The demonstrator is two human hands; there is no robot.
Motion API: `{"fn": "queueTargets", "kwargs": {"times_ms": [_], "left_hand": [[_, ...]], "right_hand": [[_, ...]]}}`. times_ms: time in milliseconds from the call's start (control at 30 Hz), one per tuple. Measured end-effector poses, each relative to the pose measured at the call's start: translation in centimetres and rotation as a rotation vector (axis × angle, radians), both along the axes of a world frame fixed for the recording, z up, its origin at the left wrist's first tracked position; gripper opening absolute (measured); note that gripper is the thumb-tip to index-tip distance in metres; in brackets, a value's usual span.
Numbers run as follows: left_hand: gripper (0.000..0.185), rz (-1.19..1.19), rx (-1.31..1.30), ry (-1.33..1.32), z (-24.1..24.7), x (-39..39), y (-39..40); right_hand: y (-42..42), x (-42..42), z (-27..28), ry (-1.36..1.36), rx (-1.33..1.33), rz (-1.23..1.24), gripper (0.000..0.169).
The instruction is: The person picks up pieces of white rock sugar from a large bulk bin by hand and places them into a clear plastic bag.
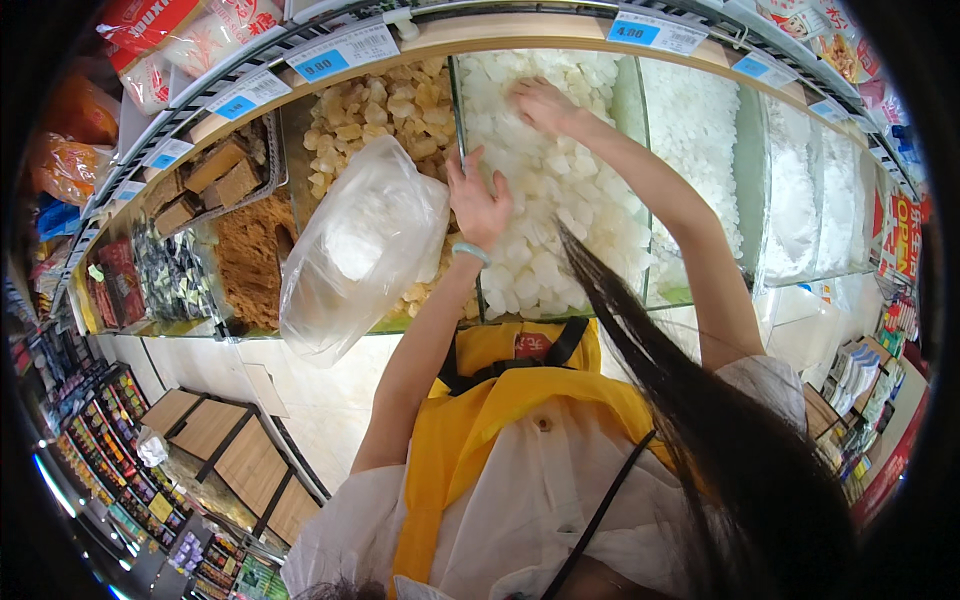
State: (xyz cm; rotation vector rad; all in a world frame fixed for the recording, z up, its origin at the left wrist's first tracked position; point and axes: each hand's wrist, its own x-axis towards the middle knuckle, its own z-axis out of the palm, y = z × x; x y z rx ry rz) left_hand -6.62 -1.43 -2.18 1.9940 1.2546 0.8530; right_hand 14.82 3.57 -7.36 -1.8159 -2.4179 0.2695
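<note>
My left hand [480, 201] wears a pale green bangle [471, 253] and lies over the glass divider [454, 105], its fingers spread with nothing visible in them. To its right is a bin of white rock sugar lumps [540, 225]. My right hand [546, 106] reaches to the far part of that bin, on the lumps; its fingertips are blurred and partly hidden among them. Left of my left hand, a clear plastic bag [375, 217] with white contents rests on the bin of amber rock sugar [397, 101].
Brown powdered sugar [253, 262] and brown sugar blocks [223, 176] fill bins at the left. Finer white crystals [690, 142] and white powder [791, 187] are at the right. A wooden shelf edge with price tags [341, 54] spans the back. Long dark hair [660, 352] hangs before my right arm.
</note>
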Motion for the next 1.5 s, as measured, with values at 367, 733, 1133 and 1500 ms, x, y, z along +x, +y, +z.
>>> {"fn": "queueTargets", "kwargs": {"times_ms": [367,733,1133,1500], "left_hand": [[0.038,0.031,0.005,0.032,-0.2,-0.6,-0.3],[0.036,0.025,-0.003,0.02,0.2,-0.2,-0.3],[0.04,-0.004,-0.018,0.019,0.2,-0.3,-0.2],[0.036,0.015,-0.026,0.015,0.5,-0.1,-0.3]], "right_hand": [[-2.9,-0.3,4.9,-0.563,-0.372,-0.322,0.026],[1.6,-3.1,-2.4,0.033,-0.296,-0.288,0.02],[4.1,-1.9,-2.5,0.111,-0.59,-0.224,0.032],[3.3,-2.6,0.9,0.21,-0.674,-0.261,0.04]]}}
